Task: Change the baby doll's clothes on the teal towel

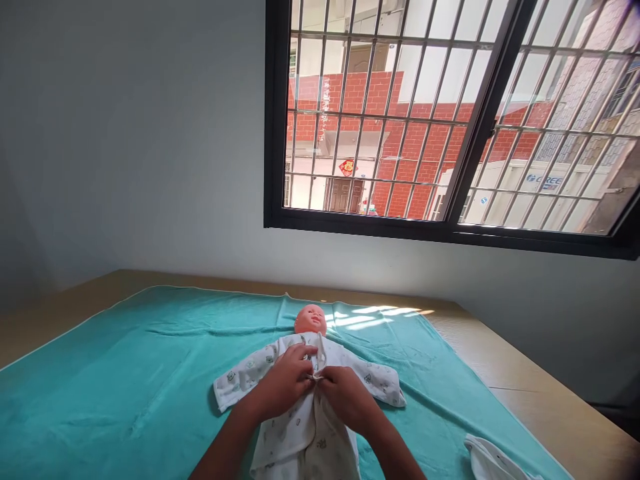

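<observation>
A baby doll [311, 320] lies on its back, wearing a white printed baby outfit [285, 433] with long sleeves spread to both sides. The front of the outfit is partly parted near the chest. My left hand [290, 377] rests on the doll's chest, its fingers bent and pinching the front edge of the cloth. Close against it, my right hand [345, 393] pinches the opposite edge at the middle of the chest. The fingertips nearly meet, and any fastener between them is too small to make out.
A turquoise blanket [125, 373] with some wrinkles covers much of the wooden table [540, 393]. White folded cloth [495, 460] lies at the lower right. Behind the table stand a grey wall [150, 133] and a barred window with a dark frame [350, 223].
</observation>
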### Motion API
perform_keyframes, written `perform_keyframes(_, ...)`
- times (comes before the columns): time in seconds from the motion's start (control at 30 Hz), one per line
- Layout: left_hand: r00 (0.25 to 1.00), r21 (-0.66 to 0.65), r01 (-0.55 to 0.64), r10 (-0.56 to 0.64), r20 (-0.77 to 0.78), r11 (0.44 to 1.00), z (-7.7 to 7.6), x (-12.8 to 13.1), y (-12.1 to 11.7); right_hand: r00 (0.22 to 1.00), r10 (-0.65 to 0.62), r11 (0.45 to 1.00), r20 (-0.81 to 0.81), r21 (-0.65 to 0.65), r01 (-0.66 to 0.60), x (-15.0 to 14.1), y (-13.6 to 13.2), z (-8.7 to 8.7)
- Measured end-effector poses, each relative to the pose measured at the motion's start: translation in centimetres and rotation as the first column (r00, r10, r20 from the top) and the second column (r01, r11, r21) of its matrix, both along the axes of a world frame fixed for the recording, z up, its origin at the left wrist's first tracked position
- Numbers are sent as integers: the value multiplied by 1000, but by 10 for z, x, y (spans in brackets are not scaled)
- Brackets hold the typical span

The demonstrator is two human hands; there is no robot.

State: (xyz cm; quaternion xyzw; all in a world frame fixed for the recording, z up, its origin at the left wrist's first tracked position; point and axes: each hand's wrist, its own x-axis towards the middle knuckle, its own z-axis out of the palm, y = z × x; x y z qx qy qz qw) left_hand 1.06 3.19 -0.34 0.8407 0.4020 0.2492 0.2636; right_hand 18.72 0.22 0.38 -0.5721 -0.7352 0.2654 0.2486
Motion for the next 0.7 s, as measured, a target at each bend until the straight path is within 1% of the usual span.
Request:
perform_keyframes(0.07, 1000, 32, -21, 22, -13, 999, -2, 3, 0, 995, 41, 999, -92, -25, -44, 3, 4, -3)
perform_keyframes(0.1, 999, 46, -29, 30, -25, 999, -3, 3, -1, 993, 57, 998, -103, -16, -59, 4, 5, -5)
perform_keyframes(0.2, 996, 104, -46, 53, -68, 994, -5, 3, -3, 994, 88, 995, -67, 55, -84, 4, 5, -9)
perform_keyframes(0.27, 995, 145, -55, 66, -73, 988, -5, 4, -7, 996, 76, 992, -37, 104, -72, 3, 5, -12)
perform_keyframes(0.33, 997, 148, 8, 3, -80, 989, -4, 6, -11, 1000, 6, 991, -25, 134, -2, 0, 7, -17)
perform_keyframes(0.4, 992, 113, 104, -95, -80, 988, -3, 10, -14, 997, -65, 989, -38, 132, 69, -5, 11, -22)
perform_keyframes(0.47, 984, 65, 168, -163, -75, 984, 2, 10, -15, 995, -74, 992, -73, 92, 81, -8, 17, -26)
perform_keyframes(0.5, 985, 41, 163, -160, -67, 986, 6, 8, -14, 994, -63, 995, -89, 70, 70, -8, 21, -28)
perform_keyframes(0.57, 988, -14, 130, -131, -76, 991, 14, -7, -12, 993, -77, 996, -90, 31, 80, 1, 27, -30)
perform_keyframes(0.6, 991, -37, 90, -93, -101, 995, 18, -20, -10, 991, -106, 994, -76, 14, 107, 12, 29, -31)
perform_keyframes(0.63, 989, -48, 29, -36, -142, 998, 20, -37, -7, 987, -149, 989, -55, 0, 149, 28, 30, -32)
perform_keyframes(0.67, 979, -47, -61, 50, -196, 997, 22, -57, -5, 978, -207, 978, -27, -15, 207, 47, 29, -34)
perform_keyframes(0.7, 946, -29, -189, 175, -272, 981, 21, -79, -2, 965, -263, 965, 1, -22, 263, 70, 26, -37)
